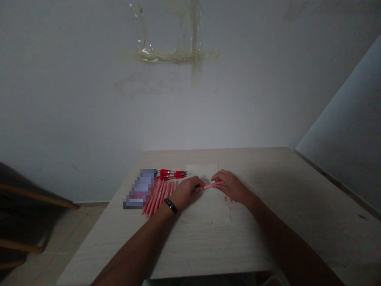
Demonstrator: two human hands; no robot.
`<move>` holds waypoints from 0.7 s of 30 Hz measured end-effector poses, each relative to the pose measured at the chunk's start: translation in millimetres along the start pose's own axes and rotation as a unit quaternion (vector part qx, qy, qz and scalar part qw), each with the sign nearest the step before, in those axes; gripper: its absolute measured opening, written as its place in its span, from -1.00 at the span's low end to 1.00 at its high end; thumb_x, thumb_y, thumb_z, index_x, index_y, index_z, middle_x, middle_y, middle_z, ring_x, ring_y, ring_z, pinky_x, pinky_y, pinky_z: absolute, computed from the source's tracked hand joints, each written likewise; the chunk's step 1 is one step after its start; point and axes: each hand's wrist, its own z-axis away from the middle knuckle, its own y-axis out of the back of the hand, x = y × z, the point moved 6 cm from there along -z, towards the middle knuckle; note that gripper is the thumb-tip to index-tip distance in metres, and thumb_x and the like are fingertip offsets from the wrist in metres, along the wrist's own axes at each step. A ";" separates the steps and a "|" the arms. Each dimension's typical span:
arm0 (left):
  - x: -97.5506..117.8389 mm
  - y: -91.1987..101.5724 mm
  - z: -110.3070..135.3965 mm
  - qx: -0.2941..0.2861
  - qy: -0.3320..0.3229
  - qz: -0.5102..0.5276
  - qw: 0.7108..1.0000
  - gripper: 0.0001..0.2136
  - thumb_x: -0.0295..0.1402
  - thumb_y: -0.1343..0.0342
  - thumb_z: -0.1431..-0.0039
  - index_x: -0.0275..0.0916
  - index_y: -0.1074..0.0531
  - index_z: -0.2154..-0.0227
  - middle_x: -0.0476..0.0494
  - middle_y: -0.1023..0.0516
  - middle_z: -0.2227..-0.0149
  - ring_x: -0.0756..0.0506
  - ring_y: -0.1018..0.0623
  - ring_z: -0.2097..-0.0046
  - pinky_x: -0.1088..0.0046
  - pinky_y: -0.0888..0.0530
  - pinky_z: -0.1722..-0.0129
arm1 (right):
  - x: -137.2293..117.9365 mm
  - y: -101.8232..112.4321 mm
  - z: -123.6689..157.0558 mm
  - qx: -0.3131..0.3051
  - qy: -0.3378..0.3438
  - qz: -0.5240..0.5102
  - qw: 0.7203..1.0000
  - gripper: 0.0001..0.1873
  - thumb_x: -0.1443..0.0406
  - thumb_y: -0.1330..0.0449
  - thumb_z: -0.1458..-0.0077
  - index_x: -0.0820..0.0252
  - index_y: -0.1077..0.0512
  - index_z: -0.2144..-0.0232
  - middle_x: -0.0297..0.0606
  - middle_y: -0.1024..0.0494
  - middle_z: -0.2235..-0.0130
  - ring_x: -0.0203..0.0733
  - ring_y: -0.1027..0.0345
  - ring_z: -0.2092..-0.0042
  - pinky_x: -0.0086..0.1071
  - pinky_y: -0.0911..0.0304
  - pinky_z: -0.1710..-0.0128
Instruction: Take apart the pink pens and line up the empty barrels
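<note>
A slim pink pen (pixel 213 185) lies level between my hands, just above a pale sheet (pixel 205 212) on the table. My left hand (pixel 187 192), with a black band at the wrist, pinches its left end. The fingers of my right hand (pixel 232 186) are closed on its right end. Beside my left hand several similar pink pens (pixel 157 196) lie in a slanted row, partly hidden by that hand. Behind them, several red pens (pixel 171 174) with dark tips lie side by side. A bit of another pink item (pixel 230 199) shows under my right hand.
A blurred-out flat rectangular object (pixel 139 190) lies left of the pink pens. The light wooden table (pixel 297 190) meets a wall (pixel 253 99) with old tape on it. Dark furniture with wooden bars (pixel 35 194) stands at the left.
</note>
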 end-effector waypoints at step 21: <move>-7.5 5.6 0.3 0.051 0.000 -0.028 0.998 -0.87 -0.42 -0.06 -0.26 -0.21 -0.51 0.24 -0.11 -0.52 0.25 -0.06 -0.48 0.22 0.48 -0.35 0.24 | 9.9 10.7 2.6 -0.005 -0.048 0.026 0.998 -0.86 0.22 -0.22 -0.20 0.19 -0.43 0.27 -0.28 -0.46 0.29 -0.26 -0.32 0.33 -0.41 -0.20 0.32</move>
